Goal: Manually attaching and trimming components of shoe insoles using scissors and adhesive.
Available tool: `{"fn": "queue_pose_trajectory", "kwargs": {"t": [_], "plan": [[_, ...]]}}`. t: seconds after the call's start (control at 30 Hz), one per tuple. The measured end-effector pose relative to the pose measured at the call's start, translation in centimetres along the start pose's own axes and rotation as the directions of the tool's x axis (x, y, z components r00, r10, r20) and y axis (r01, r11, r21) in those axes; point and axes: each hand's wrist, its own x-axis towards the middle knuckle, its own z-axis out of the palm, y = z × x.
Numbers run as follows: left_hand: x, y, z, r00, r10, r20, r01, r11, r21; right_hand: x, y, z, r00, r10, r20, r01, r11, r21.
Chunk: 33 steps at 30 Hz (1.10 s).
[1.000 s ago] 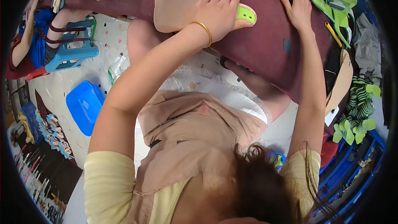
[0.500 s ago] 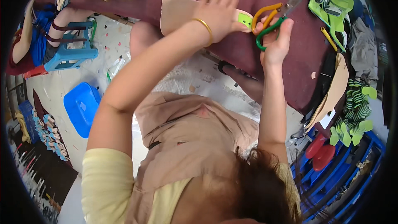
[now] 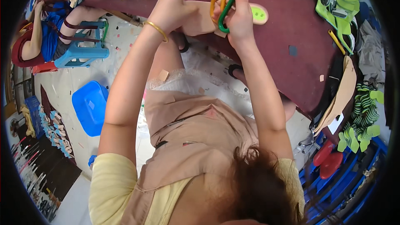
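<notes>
Tan sheet (image 3: pixel 200 18) sits at the top centre of the frame, on the maroon table (image 3: pixel 300 54), and we hold it at its left edge with our left hand (image 3: pixel 173 8). The fingers are curled and pressed together on the sheet, thumb on top, pinching it. Our right hand (image 3: pixel 239 18) grips the scissors (image 3: pixel 223 2), fingers through the green loop and the orange loop above it; the blades run up out of the frame, so we cannot tell whether they are apart or closed. The scissors meet the sheet at its right edge.

We judge the cutting as only just begun: the sheet looks mostly whole, and no clean cut line shows, so nearly all of it seems left to do. Small tan scraps (image 3: pixel 163 75) lie on the lap and floor below.

Both arms reach straight up from the lower edge, elbows nearly extended, wrists close together; a gold bangle (image 3: pixel 156 29) rings the left wrist.

Just right of the scissors lies a green sole (image 3: pixel 259 14). More green soles (image 3: pixel 337 4) pile at the upper right, and others (image 3: pixel 366 116) at the right edge. A yellow pencil (image 3: pixel 335 41) lies on the table. At left stand a blue bin (image 3: pixel 89 106) and a stool (image 3: pixel 81 50) where another person (image 3: pixel 41 37) sits.
</notes>
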Motion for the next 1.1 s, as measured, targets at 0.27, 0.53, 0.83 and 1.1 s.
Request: {"fn": "queue_pose_trajectory", "kwargs": {"t": [0.27,0.53,0.83,1.1], "plan": [[1.0,-2.4,-4.6,0.957,0.113,-0.269,-0.016,0.942,0.336,3.9,-7.3,-10.5,0.773,-0.629,0.075,0.214,0.147,-0.966],[2.0,8.4,-0.8,0.972,0.149,0.182,-0.206,0.912,0.354,4.5,-4.7,-13.6,0.849,-0.482,0.217,0.293,0.087,-0.952],[5.9,0.5,6.5,0.905,0.331,0.268,-0.376,0.916,0.139,9.0,2.1,-8.2,0.862,-0.327,0.387,0.385,-0.076,-0.92],[6.2,1.3,0.2,0.843,0.404,0.354,-0.524,0.765,0.374,-10.9,3.8,-3.4,0.74,0.155,0.654,0.489,0.543,-0.683]]}}
